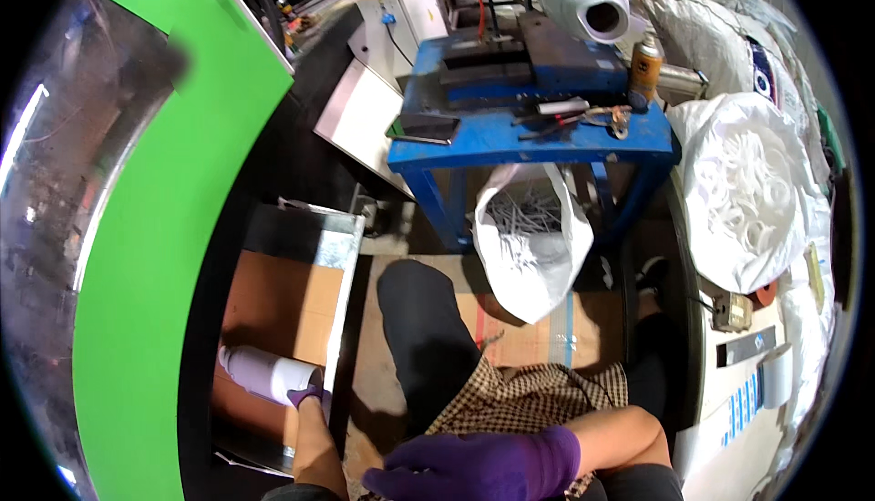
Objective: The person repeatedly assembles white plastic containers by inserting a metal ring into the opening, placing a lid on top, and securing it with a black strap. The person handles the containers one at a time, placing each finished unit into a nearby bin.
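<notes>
Workshop floor | L hand [310, 398] grips white tube [266, 373] | R hand [474, 466] loose, resting on lap

Your single head camera looks steeply down from above your lap [428, 337], close to it, facing forward toward the blue bench [538, 141]; fisheye bends edges near the rim.
</notes>
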`<move>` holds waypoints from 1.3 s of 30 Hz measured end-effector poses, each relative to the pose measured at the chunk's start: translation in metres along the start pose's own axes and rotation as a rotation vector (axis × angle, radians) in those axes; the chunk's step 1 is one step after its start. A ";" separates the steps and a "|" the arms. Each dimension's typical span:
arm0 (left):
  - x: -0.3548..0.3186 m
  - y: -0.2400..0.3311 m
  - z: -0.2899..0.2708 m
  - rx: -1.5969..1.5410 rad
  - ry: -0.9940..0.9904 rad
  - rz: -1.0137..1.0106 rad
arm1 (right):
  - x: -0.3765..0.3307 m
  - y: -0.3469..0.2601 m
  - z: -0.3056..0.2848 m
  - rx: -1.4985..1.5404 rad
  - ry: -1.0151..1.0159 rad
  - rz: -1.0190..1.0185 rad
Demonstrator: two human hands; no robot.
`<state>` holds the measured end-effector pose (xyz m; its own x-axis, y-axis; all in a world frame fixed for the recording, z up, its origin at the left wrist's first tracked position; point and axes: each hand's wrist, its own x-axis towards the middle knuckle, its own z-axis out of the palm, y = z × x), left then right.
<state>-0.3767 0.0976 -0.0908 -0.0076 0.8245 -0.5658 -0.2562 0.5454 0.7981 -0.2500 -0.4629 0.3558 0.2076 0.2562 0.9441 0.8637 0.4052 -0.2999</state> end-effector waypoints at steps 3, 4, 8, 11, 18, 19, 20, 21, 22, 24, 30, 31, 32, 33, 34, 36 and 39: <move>-0.012 0.018 0.011 -0.115 -0.010 0.058 | 0.002 -0.005 -0.036 0.061 -0.197 0.004; -0.018 0.027 0.015 -0.141 -0.032 0.112 | -0.014 -0.006 -0.039 0.030 -0.173 -0.010; -0.116 0.041 0.031 0.094 -0.140 0.581 | -0.057 -0.001 -0.078 0.027 -0.454 0.415; -0.229 0.057 0.047 0.399 -0.426 0.898 | -0.092 0.019 -0.103 -0.247 -0.587 0.611; -0.409 0.108 0.128 0.085 -1.019 0.984 | -0.156 0.026 -0.112 -0.138 0.167 0.958; -0.428 0.107 0.141 0.025 -1.064 0.913 | -0.156 0.030 -0.115 -0.053 0.280 0.951; -0.439 0.107 0.151 0.085 -1.122 0.926 | -0.150 0.032 -0.116 0.033 0.397 0.940; -0.447 0.105 0.160 0.148 -1.183 0.938 | -0.137 0.029 -0.120 0.090 0.471 0.869; -0.455 0.100 0.173 0.210 -1.248 0.951 | -0.126 0.024 -0.125 0.141 0.544 0.792; -0.483 0.067 0.196 0.008 -1.478 0.540 | -0.113 0.011 -0.127 0.178 0.694 0.419; -0.541 -0.002 0.240 0.551 -1.529 1.280 | -0.109 -0.021 -0.168 -0.513 0.403 0.421; -0.563 0.001 0.236 0.572 -1.688 1.479 | -0.114 -0.016 -0.160 -0.586 0.387 0.480; -0.590 0.003 0.229 0.583 -1.845 1.677 | -0.120 -0.008 -0.157 -0.731 0.304 0.427; -0.608 -0.013 0.226 0.585 -1.970 1.650 | -0.128 -0.005 -0.153 -0.775 0.284 0.472; -0.621 -0.032 0.222 0.591 -2.080 1.619 | -0.137 -0.001 -0.146 -0.807 0.255 0.515; -0.612 -0.083 0.217 0.567 -2.223 1.587 | -0.157 0.011 -0.134 -0.522 0.361 0.651; -0.614 -0.107 0.210 0.749 -2.314 1.053 | -0.214 0.031 -0.133 -0.323 0.364 0.685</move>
<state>-0.1415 -0.4350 0.2148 0.6787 -0.6601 0.3219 -0.6388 -0.3143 0.7023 -0.2069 -0.6220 0.1632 0.8211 0.0327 0.5698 0.5706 -0.0221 -0.8209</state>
